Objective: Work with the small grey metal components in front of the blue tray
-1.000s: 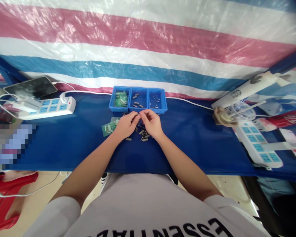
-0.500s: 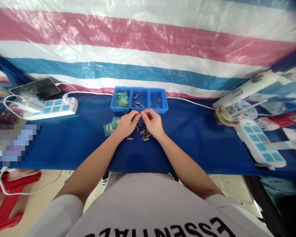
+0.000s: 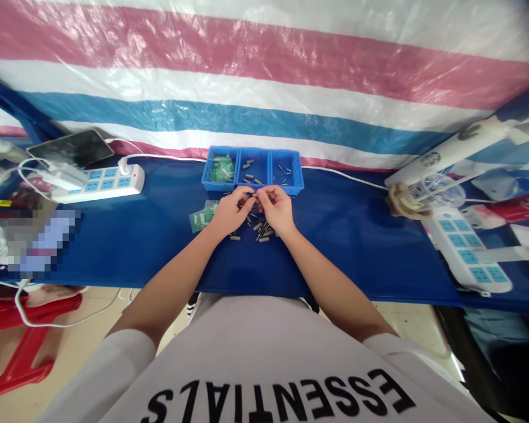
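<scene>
My left hand (image 3: 229, 212) and my right hand (image 3: 277, 210) meet fingertip to fingertip above the blue table (image 3: 357, 241), pinching a small grey metal part (image 3: 253, 197) between them. Under and between the hands lies a scatter of small grey cylinders and thin pins (image 3: 259, 230). Just beyond the fingers stands a blue three-compartment tray (image 3: 253, 170): green pieces on the left, grey cylinders in the middle, pins on the right. A few green pieces (image 3: 201, 215) lie on the table left of my left hand.
A white power strip (image 3: 99, 183) with a plugged cable and a dark tablet (image 3: 73, 149) sit at the far left. At the right are another power strip (image 3: 471, 257), a white lamp arm (image 3: 449, 154) and a clear cup. A striped tarpaulin hangs behind. A red stool (image 3: 13, 346) stands lower left.
The view has shifted slightly, so everything sits a little higher in the picture. Both hands stay together over the loose parts, fingertips still pinched on the small piece.
</scene>
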### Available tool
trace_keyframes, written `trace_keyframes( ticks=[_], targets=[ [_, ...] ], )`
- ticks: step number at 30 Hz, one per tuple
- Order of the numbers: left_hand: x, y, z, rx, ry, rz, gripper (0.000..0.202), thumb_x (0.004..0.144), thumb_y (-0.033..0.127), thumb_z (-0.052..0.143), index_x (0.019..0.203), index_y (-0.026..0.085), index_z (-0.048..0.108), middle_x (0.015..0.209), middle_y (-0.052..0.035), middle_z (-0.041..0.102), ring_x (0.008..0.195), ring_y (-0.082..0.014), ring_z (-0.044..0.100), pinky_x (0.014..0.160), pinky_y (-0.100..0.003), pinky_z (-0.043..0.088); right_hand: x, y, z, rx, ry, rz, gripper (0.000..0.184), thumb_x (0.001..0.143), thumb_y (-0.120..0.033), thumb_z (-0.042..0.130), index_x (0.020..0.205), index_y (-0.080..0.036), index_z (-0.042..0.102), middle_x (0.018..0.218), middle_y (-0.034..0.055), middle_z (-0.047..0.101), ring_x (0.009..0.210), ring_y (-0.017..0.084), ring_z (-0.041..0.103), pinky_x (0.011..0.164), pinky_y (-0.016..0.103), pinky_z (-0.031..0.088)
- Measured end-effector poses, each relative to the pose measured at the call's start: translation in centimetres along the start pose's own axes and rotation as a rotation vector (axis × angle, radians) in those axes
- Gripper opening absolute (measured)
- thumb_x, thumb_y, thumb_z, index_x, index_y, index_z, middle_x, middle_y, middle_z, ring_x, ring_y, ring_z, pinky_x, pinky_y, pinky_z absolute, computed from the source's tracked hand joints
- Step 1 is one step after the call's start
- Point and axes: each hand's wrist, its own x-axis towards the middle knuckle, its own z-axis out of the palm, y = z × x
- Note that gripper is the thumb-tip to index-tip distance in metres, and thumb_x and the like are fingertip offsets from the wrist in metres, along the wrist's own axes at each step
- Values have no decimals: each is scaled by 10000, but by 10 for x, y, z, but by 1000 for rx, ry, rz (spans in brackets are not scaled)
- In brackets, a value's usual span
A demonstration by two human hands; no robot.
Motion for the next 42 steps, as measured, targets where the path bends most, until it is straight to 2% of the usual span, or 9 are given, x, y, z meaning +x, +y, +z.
trace_keyframes(
  ticks=[4, 10, 13, 17, 27, 29, 33, 36, 42],
  targets=[
    [1, 1, -1, 38, -26, 12, 250, 1044, 391, 492, 1168, 197, 592, 786, 9, 705, 704, -135, 678, 716, -255, 494, -1, 1, -2, -34, -56, -27, 400, 855, -604, 713, 907, -216, 632, 716, -12, 657, 579, 103, 567, 531, 253, 483],
    [1, 5, -6, 105, -27, -19, 348, 1075, 449, 397, 963, 200, 612, 718, 10, 673, 673, -139, 636, 698, -270, 457, -6, 1, 0, -98, -83, -106, 359, 899, -560, 676, 1027, -225, 663, 820, 13, 669, 738, 141, 622, 631, 279, 516],
    [0, 7, -5, 60, -28, -50, 319, 1057, 466, 446, 1074, 202, 623, 774, 8, 704, 673, -133, 647, 689, -258, 474, -6, -1, 2, -31, -65, -76, 367, 883, -550, 700, 1025, -215, 657, 801, 8, 673, 675, 127, 604, 610, 277, 506],
    [0, 7, -2, 12, -40, -24, 294, 1026, 416, 520, 1213, 201, 591, 810, 6, 723, 679, -129, 665, 707, -247, 502, -4, -2, 3, 32, -41, -35, 371, 870, -558, 712, 967, -208, 640, 742, -11, 657, 602, 106, 572, 586, 265, 493],
    [1, 6, -4, 118, -46, -35, 375, 1068, 491, 395, 1042, 200, 631, 728, 5, 686, 674, -149, 659, 695, -270, 480, -9, 0, 1, -127, -56, -101, 349, 926, -560, 635, 1006, -220, 646, 854, 19, 681, 753, 141, 627, 684, 282, 529],
    [0, 6, -4, 96, -33, -52, 366, 1059, 500, 421, 1063, 203, 635, 735, 7, 694, 671, -145, 666, 693, -264, 485, -9, 0, 2, -106, -50, -95, 359, 919, -567, 640, 1010, -220, 645, 843, 15, 677, 742, 139, 625, 679, 282, 528],
    [-1, 7, -2, 24, -36, -65, 338, 1022, 464, 519, 1231, 209, 593, 783, 10, 725, 671, -136, 683, 697, -248, 510, -6, -1, 3, -58, -16, -53, 395, 890, -602, 659, 970, -215, 639, 780, -4, 647, 662, 123, 584, 633, 275, 505],
    [-1, 7, -1, 11, -53, -48, 327, 1018, 434, 528, 1246, 209, 593, 817, 6, 737, 695, -136, 695, 713, -247, 518, -4, -1, 3, -35, 6, -22, 423, 870, -618, 673, 953, -205, 633, 754, -9, 638, 635, 116, 569, 622, 272, 498],
    [0, 4, -4, 124, -52, -39, 361, 1060, 486, 420, 1068, 203, 644, 759, 3, 705, 682, -146, 663, 704, -267, 480, -9, 0, 2, -115, -29, -70, 363, 919, -581, 631, 993, -226, 643, 839, 13, 686, 747, 142, 630, 674, 277, 526]
  ],
)
